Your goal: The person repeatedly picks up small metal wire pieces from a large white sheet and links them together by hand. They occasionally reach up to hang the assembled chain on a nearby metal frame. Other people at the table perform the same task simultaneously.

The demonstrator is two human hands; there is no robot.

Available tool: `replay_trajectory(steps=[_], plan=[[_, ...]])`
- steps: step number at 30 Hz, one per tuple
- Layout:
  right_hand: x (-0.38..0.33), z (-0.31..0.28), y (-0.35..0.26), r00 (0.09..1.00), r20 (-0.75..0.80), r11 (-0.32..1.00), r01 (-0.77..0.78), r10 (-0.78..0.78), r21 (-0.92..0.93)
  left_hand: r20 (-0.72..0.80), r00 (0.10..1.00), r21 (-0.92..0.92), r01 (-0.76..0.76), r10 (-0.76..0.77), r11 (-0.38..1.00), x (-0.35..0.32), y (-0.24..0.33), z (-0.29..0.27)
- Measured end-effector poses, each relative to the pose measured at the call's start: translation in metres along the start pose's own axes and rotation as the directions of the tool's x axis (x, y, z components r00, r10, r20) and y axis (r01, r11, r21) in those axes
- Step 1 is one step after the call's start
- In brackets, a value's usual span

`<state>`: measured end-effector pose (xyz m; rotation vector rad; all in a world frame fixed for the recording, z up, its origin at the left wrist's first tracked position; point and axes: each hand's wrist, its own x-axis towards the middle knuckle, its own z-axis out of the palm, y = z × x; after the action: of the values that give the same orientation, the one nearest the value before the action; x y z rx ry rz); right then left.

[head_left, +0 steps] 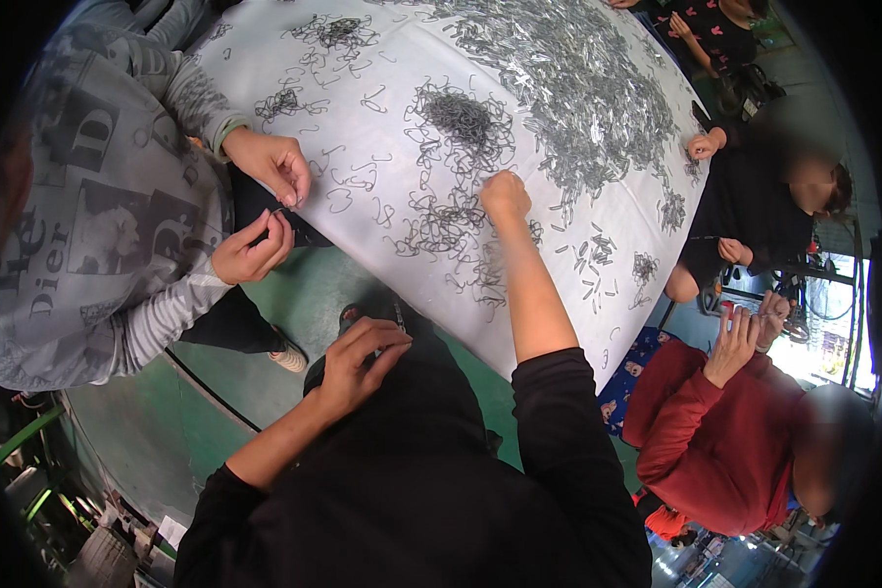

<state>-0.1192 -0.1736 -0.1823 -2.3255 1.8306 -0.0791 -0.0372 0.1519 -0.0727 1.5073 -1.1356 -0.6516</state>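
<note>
My left hand is low in front of my body, off the table's edge, its fingers pinched on a small slim metal piece that sticks up past the fingertips. My right hand reaches over the table to the right edge of a heap of dark wire hooks. Its fingers are curled closed, and whatever they hold is hidden. More loose dark hooks lie spread just left of that hand. Beyond it is a large pile of short silvery metal strips.
The white-covered table carries smaller hook clusters and scattered strips. At my left, a person's hands work on a small dark piece. A person in a red sleeve sits to the right; others sit along the far right side.
</note>
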Motion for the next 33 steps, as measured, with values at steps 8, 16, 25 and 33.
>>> replay_trajectory(steps=[8, 16, 25, 33], plan=[[-0.052, -0.018, 0.049, 0.995, -0.063, 0.871, -0.038, 0.078, 0.49, 0.002, 0.999, -0.039, -0.033, 0.034, 0.999, -0.003, -0.006, -0.006], [-0.166, -0.077, 0.028, 0.982, 0.149, 0.166, -0.167, 0.12, 0.972, 0.044, 0.999, -0.052, -0.027, 0.029, 0.998, -0.015, -0.013, -0.006], [-0.313, -0.132, -0.033, 0.979, 0.193, 0.106, -0.2, 0.071, 0.974, 0.091, 0.993, -0.091, -0.065, 0.074, 0.994, -0.021, -0.008, -0.002], [-0.321, -0.119, -0.022, 0.985, -0.03, 0.221, -0.009, 0.173, 0.975, 0.162, 0.966, -0.087, -0.187, 0.199, 0.979, -0.023, -0.005, 0.013]])
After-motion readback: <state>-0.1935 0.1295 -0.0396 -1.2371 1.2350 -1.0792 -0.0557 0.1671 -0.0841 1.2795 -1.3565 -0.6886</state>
